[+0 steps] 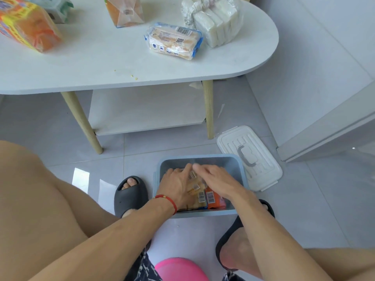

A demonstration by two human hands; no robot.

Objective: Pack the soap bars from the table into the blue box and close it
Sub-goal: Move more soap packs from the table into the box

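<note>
Both hands are down in the blue box [240, 175] on the floor, between the person's feet. Left hand [178, 186] lies flat on the soap packs [199, 194] inside, fingers [185, 170] stretched forward and pressing the top pack — not curled round anything. Right hand [216, 179] sits just beside it, fingers straight and relaxed, resting on the same stack; the tips of both hands nearly meet toward the box's far wall. Under the palms: pale wrapped bars with barcodes, plus an orange pack [214, 198] toward the near wall, below the right fingers.

White lid [249, 157] lies on the floor just right of the box, off it, handle up.

Still on the tabletop [101, 63], well beyond the fingertips: a blue-edged pack of pale bars [173, 40], a clear-wrapped bundle of white bars [215, 24] touching its right side, an orange pack at far left [26, 23], and an upright orange pack [124, 10] at the far edge.
</note>
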